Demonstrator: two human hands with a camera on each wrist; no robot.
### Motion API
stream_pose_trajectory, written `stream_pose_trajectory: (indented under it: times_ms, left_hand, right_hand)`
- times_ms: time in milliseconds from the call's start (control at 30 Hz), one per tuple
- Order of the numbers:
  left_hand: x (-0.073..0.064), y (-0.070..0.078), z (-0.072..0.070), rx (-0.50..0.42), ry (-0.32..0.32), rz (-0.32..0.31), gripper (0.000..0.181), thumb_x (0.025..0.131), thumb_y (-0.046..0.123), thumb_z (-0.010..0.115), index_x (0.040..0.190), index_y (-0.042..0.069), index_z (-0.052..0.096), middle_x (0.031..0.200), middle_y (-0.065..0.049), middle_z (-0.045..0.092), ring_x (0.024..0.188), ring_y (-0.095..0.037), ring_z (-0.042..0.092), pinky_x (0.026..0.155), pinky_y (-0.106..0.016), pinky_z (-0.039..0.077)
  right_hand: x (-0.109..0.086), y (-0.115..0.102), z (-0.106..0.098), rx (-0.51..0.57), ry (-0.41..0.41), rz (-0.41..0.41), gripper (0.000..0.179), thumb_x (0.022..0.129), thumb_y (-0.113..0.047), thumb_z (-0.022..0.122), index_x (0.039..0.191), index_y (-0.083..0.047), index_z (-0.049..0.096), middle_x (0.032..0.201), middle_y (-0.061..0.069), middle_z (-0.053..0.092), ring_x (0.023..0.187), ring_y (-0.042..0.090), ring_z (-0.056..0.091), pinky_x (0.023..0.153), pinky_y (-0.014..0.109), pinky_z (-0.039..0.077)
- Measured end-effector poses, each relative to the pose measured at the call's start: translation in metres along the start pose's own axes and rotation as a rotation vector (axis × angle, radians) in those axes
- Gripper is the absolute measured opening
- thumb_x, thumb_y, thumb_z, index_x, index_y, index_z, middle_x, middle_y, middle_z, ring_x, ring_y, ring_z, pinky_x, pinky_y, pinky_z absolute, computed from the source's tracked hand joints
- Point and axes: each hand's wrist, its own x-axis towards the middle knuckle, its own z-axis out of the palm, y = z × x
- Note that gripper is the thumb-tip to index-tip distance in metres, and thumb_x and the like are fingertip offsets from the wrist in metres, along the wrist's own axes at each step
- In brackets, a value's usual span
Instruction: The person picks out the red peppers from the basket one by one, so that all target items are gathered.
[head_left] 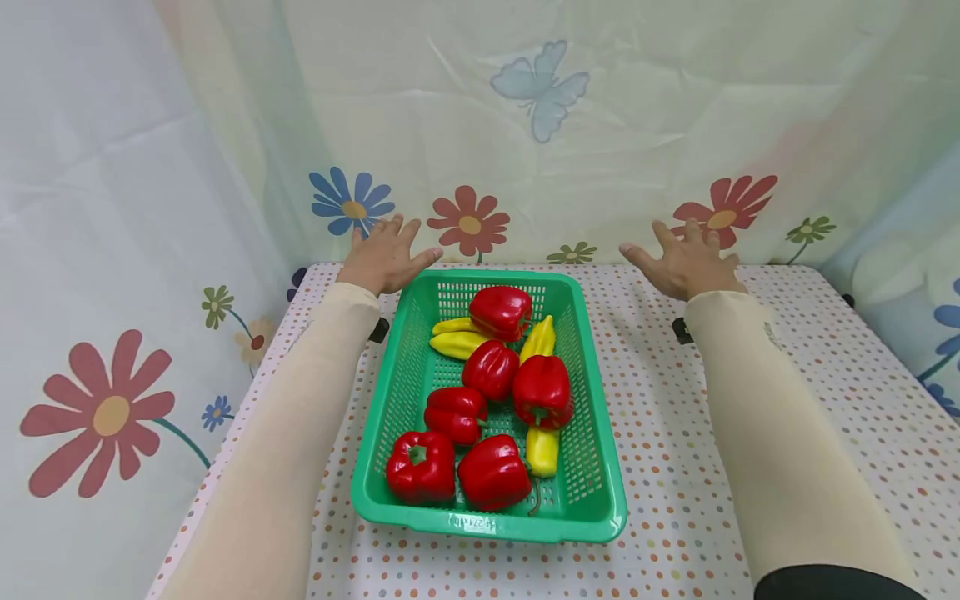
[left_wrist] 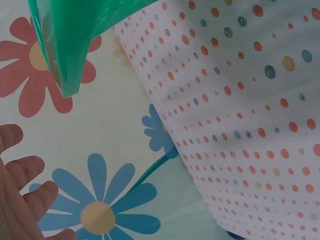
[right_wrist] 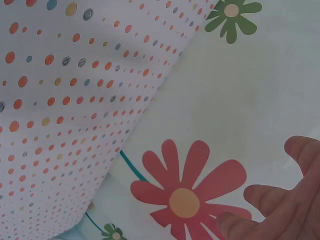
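Note:
Fingers spread, my left hand (head_left: 385,256) hovers near the far left corner of a green plastic basket (head_left: 367,467) and holds nothing. My right hand (head_left: 687,261) is likewise spread and holds nothing, off to the right of the basket. Several red bell peppers (head_left: 422,467) lie in the basket, among yellow peppers or similar long yellow vegetables (head_left: 459,344), some partly covered by the red ones. In the left wrist view, part of the left hand (left_wrist: 25,195) and a green basket corner (left_wrist: 70,55) show. The right wrist view has part of the right hand (right_wrist: 285,205).
A dotted cloth covers the table (head_left: 652,467) under the basket. Behind the table's far edge hangs a pale curtain (head_left: 637,108) printed with flowers and a butterfly; it also runs along both sides. Dark bands (head_left: 682,330) are worn at the wrists.

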Motion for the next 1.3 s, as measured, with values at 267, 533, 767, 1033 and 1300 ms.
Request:
stream_pose_trajectory:
  times_ms: [267,533,767,1033,1300]
  left_hand:
    - [0.000,0.001,-0.001,0.004,0.009,0.000,0.084,0.104,0.067,0.034,0.168,0.015,0.020,0.173,-0.018,0.016,0.159,-0.041,0.014,0.125,-0.072,0.009]
    - [0.002,0.000,0.000,-0.022,0.012,0.007,0.085,0.103,0.068,0.035,0.167,0.014,0.021,0.173,-0.018,0.018,0.159,-0.041,0.016,0.125,-0.071,0.013]
    - [0.002,-0.004,0.000,-0.059,0.008,0.011,0.085,0.103,0.068,0.036,0.167,0.014,0.021,0.173,-0.017,0.018,0.159,-0.040,0.017,0.124,-0.072,0.014]
    - [-0.003,-0.012,-0.002,-0.160,-0.019,0.008,0.085,0.104,0.065,0.038,0.168,0.014,0.016,0.173,-0.017,0.018,0.158,-0.039,0.019,0.124,-0.067,0.024]
    - [-0.018,-0.023,-0.005,-0.371,-0.062,0.019,0.085,0.104,0.055,0.052,0.168,0.014,0.014,0.172,-0.015,0.022,0.156,-0.040,0.025,0.122,-0.066,0.030]
  right_hand:
    - [-0.002,-0.002,0.002,0.009,-0.015,-0.001,0.107,0.093,-0.086,0.021,0.167,-0.012,0.002,0.165,0.041,-0.003,0.148,0.067,-0.006,0.108,0.090,-0.003]
    - [0.002,-0.002,0.010,0.016,-0.001,0.006,0.108,0.092,-0.087,0.021,0.168,-0.013,0.004,0.164,0.041,0.000,0.148,0.067,-0.003,0.109,0.090,0.000]
    - [0.004,-0.005,0.014,0.021,0.004,0.013,0.108,0.092,-0.087,0.023,0.167,-0.011,0.006,0.165,0.040,0.000,0.147,0.068,-0.002,0.108,0.090,0.002]
    - [0.003,-0.018,0.011,0.049,-0.015,-0.011,0.104,0.096,-0.080,0.034,0.167,-0.011,0.003,0.165,0.039,-0.002,0.149,0.066,0.004,0.109,0.088,0.015]
    - [-0.001,-0.047,0.002,0.175,-0.044,-0.113,0.097,0.101,-0.061,0.052,0.168,-0.011,0.003,0.168,0.035,0.007,0.152,0.057,0.014,0.113,0.081,0.024]
